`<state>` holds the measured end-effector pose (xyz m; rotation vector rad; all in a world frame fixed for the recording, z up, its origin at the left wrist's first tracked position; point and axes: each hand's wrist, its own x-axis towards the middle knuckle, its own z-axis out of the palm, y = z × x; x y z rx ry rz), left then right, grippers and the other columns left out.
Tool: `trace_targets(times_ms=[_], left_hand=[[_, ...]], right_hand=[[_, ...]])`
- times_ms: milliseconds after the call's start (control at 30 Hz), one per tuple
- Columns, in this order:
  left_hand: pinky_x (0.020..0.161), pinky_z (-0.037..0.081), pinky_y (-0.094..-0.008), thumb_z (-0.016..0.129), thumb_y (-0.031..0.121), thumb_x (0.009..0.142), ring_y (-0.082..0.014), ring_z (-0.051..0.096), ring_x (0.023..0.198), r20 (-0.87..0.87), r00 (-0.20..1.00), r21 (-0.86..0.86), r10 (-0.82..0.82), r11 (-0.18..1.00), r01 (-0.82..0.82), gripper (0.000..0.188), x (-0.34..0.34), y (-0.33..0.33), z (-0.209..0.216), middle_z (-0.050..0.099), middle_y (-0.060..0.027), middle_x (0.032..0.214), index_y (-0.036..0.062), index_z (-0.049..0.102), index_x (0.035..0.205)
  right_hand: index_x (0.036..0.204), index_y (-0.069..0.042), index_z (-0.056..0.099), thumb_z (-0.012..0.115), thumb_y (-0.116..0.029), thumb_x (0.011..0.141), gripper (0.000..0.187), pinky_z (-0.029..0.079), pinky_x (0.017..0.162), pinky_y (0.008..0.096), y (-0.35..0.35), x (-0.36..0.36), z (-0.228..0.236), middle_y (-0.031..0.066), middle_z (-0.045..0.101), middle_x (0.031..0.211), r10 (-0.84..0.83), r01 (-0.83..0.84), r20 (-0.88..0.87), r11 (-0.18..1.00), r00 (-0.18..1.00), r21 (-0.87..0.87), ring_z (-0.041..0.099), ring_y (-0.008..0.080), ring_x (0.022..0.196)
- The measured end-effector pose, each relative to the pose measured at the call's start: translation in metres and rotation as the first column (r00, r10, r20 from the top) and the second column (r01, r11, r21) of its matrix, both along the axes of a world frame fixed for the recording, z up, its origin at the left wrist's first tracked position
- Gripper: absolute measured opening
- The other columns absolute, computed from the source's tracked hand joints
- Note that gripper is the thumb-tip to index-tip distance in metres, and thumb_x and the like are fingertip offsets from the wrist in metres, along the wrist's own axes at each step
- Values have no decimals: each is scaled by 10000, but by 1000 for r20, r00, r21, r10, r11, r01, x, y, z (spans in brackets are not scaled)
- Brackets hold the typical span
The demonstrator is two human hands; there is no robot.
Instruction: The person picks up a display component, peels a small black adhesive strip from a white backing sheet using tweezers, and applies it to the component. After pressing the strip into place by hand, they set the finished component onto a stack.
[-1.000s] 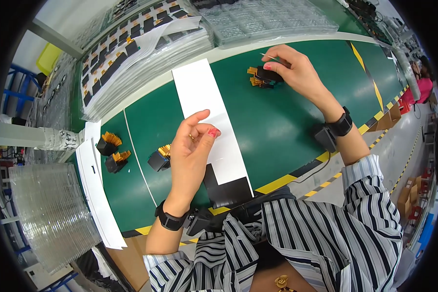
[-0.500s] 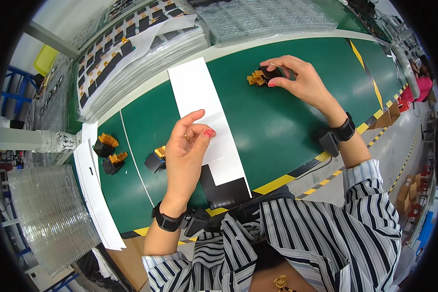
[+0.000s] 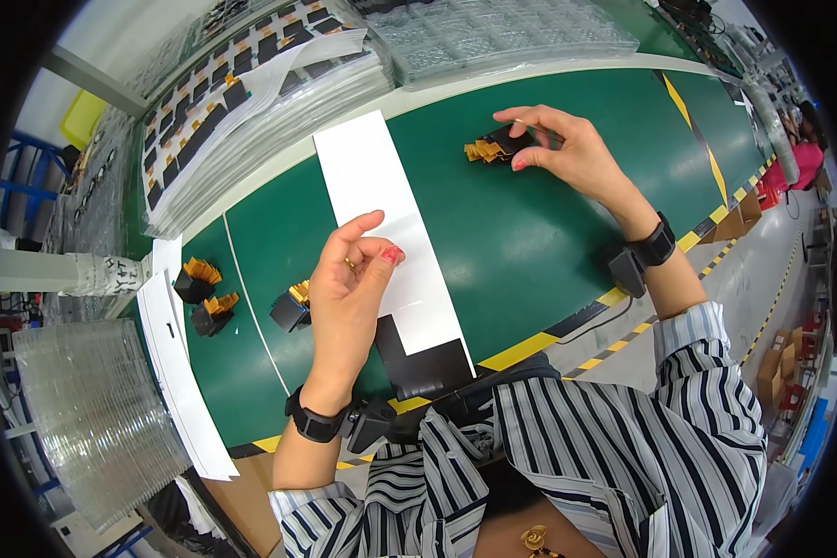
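Over a long white paper strip, my left hand is held with its index finger stretched out. Its thumb tip lies close to another fingertip, and I see nothing held there. At the far middle of the green table, my right hand curves around a stack of flat black pieces with orange ribbon tails. Its thumb and index finger are apart, and the stack lies tilted between them. A similar bundle with a blue edge is partly hidden behind my left hand. Further left lie two more bundles, one farther and one nearer.
Layered trays of black parts stand beyond the table's far left edge, with clear plastic trays beside them. An L-shaped black sheet lies by the near edge. Yellow-black tape lines that edge. Stacked clear trays stand at left.
The stack by my right hand has tipped over flatter, and my right fingers have spread apart around it. My left hand keeps its pose. The whole view has shifted slightly.
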<state>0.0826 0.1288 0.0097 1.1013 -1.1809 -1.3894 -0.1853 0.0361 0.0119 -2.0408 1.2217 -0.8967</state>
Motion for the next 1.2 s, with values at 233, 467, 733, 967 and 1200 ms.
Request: trace_targets(times_ms=[233,467,733,967,1200], left_hand=[[715,428,-238,521,-6,815,-113,525,790,37,998,11,53,999,-53,219,12,7,13,556,-33,806,-5,512,1034],[702,434,-321,623,72,701,-257,518,840,935,302,-282,185,905,319,257,20,78,21,557,-109,949,-17,566,936],[786,398,-373,652,141,675,-258,468,968,922,242,-372,303,867,331,360,22,96,-13,504,-117,1116,-16,557,985],[762,412,-345,650,110,669,-256,487,937,921,294,-351,254,869,349,352,31,95,-4,508,-111,1111,6,561,993],[706,445,-322,641,33,692,-286,516,881,876,66,-482,478,870,103,318,71,49,14,531,-129,956,3,541,992]], right_hand=[[810,0,525,454,-66,852,106,376,553,206,34,33,25,121,583,923,-16,117,449,973,893,-198,455,95,640],[775,52,538,397,-99,894,239,480,548,253,80,75,4,168,567,904,-144,-280,597,781,789,558,582,187,653],[870,87,536,452,-125,881,228,544,640,295,79,100,-14,171,579,849,-65,-299,535,769,843,565,630,247,703],[874,38,537,444,-157,886,216,533,582,291,73,88,-10,177,598,831,-142,-434,739,730,658,527,630,231,636],[846,15,541,431,-166,891,216,527,561,285,77,89,-6,182,593,830,-124,-415,706,734,697,538,627,223,623]])
